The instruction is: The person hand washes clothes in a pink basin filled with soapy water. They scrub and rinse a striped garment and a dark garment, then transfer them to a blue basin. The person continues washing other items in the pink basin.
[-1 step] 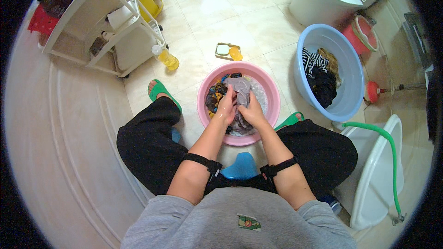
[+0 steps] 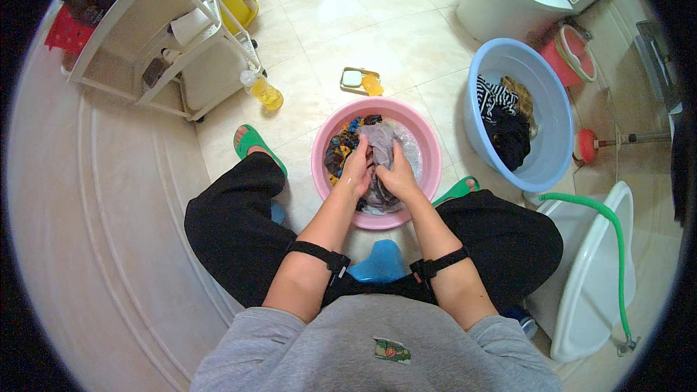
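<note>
Between my feet a pink basin (image 2: 319, 192) holds sudsy water and wet laundry. Both hands are over it, closed on a grey piece of clothing (image 2: 380, 136) that hangs down into the water. My left hand (image 2: 356, 168) grips its left side, and my right hand (image 2: 396, 173) holds the right side with the thumb pointing inward. A dark patterned garment (image 2: 338, 154) with yellow and blue spots lies at the left in the basin, next to my left hand. White suds (image 2: 412, 151) show along the right. My palms hide part of the grey cloth.
Beyond the basin lie a soap dish (image 2: 351, 80), an orange soap piece (image 2: 372, 86) and a bottle of yellow liquid (image 2: 263, 91). At right stands a blue tub (image 2: 475, 141) with dark clothes, near a toilet (image 2: 501, 7), plunger (image 2: 585, 145) and green hose (image 2: 619, 247). A shelf rack (image 2: 163, 43) is far left.
</note>
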The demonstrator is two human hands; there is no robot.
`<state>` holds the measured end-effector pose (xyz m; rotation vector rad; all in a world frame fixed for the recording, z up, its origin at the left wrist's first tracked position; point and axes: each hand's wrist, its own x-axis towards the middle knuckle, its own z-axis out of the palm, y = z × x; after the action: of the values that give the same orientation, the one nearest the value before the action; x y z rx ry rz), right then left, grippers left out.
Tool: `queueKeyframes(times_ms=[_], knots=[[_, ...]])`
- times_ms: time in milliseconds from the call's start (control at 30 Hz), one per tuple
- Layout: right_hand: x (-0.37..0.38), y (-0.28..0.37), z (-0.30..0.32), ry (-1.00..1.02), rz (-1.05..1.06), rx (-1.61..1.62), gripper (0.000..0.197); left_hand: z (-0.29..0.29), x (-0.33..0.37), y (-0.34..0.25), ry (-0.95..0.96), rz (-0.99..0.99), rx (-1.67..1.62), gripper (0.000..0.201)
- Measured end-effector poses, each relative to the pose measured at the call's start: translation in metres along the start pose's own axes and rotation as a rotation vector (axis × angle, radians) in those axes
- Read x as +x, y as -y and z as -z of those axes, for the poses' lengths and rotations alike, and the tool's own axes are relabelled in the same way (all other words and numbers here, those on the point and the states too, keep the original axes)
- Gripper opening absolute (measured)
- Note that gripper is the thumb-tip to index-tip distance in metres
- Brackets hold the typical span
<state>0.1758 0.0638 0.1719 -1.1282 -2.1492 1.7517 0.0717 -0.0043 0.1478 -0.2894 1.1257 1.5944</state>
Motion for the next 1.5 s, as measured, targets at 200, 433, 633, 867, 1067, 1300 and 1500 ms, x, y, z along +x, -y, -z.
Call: queueKeyframes(times_ms=[200,433,633,867,1067,1300,1500], knots=[[-0.012,0.024,-0.002,0.016,0.131,-0.087,0.08,0.005,-0.005,-0.013,0.107,0.094,-0.323,0.064],[-0.031,0.045,0.007,0.215,0.23,-0.147,0.059,0.023,0.008,-0.025,0.091,0.124,-0.553,0.073],[-0.025,0.044,0.03,0.315,0.259,0.094,0.051,0.036,0.021,-0.019,0.176,0.025,-0.607,0.054],[-0.046,0.064,0.005,0.15,0.378,-0.309,0.04,0.045,0.037,-0.016,0.164,0.104,-0.388,0.03],[-0.029,0.036,-0.025,-0.089,0.098,-0.543,0.033,0.028,0.017,0.013,-0.087,-0.025,-0.121,0.043],[0.005,0.006,-0.005,-0.298,0.127,-0.395,0.026,-0.002,0.006,0.008,-0.204,-0.051,0.063,0.043],[-0.031,0.044,-0.034,-0.147,0.339,-0.479,0.025,0.03,0.023,-0.007,-0.057,0.051,0.09,0.037]])
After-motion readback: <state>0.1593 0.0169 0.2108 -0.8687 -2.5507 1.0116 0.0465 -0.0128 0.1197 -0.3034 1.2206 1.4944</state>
